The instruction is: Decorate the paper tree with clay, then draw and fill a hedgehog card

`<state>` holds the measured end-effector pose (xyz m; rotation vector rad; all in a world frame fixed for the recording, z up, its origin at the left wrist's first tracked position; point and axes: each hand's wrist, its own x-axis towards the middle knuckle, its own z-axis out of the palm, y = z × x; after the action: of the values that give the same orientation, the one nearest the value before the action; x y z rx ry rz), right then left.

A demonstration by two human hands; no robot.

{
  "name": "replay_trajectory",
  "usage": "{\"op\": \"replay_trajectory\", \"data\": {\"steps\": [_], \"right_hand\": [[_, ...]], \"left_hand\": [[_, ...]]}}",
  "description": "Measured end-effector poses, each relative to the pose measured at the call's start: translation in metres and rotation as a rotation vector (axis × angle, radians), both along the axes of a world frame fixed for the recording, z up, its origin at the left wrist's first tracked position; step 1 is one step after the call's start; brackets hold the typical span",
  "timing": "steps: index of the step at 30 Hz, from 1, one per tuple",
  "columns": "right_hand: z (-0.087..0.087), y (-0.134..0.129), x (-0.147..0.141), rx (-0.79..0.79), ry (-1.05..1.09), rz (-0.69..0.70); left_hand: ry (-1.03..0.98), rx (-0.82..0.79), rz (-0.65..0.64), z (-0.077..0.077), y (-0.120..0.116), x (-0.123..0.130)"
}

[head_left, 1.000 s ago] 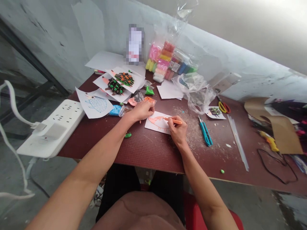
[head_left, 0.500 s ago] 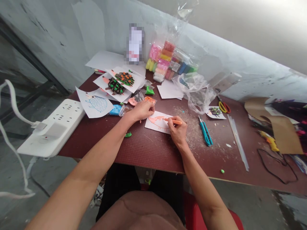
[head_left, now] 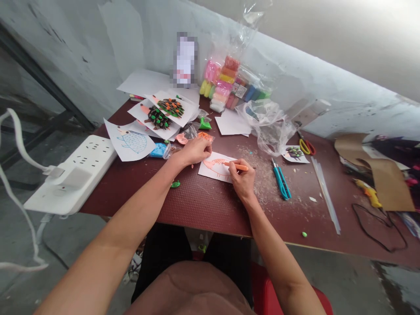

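A small white paper [head_left: 213,174] lies on the dark red table, with an orange hedgehog outline drawn on it. My left hand [head_left: 196,151] is closed, its fingers bent down on the paper's upper left corner. Between the fingers of my right hand [head_left: 243,177] is an orange marker [head_left: 241,166], its tip meeting the drawing. Rows of short curved strokes fill part of the outlined body. Just beyond my left hand lie small bags of orange clay [head_left: 205,136] and blue clay [head_left: 158,150].
Hedgehog pictures [head_left: 170,107] and a blue drawing [head_left: 133,142] lie back left, near a white power strip [head_left: 88,157]. To the right are a teal utility knife [head_left: 281,180], scissors [head_left: 306,147], clear glue sticks [head_left: 326,197] and a yellow glue gun [head_left: 369,192]. Bagged clay [head_left: 225,83] leans on the wall.
The marker and my right hand have shifted very slightly to the left over the drawing. My left hand stays in place.
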<state>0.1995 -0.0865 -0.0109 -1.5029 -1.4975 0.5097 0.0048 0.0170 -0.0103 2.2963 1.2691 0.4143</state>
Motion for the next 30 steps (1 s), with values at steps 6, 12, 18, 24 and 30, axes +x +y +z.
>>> {"op": "replay_trajectory", "data": {"steps": [6, 12, 18, 24, 30], "right_hand": [[-0.0017, -0.0005, 0.0006, 0.002, 0.015, 0.003], [-0.0005, -0.0016, -0.0009, 0.002, 0.018, 0.015], [0.0006, -0.0016, -0.0022, -0.003, 0.0, 0.021], [-0.0001, -0.0015, -0.0019, -0.013, 0.012, 0.01], [0.0008, -0.0033, -0.0031, -0.028, 0.024, 0.021]], "left_hand": [[0.008, 0.006, 0.005, -0.0002, -0.0001, 0.0009], [-0.017, 0.019, -0.004, -0.0036, 0.0015, 0.0001], [-0.029, 0.023, -0.009, -0.005, 0.0023, -0.0004], [-0.006, 0.003, 0.005, -0.0006, 0.0003, 0.0008], [-0.014, 0.001, 0.006, -0.0001, -0.0002, 0.0006]]}}
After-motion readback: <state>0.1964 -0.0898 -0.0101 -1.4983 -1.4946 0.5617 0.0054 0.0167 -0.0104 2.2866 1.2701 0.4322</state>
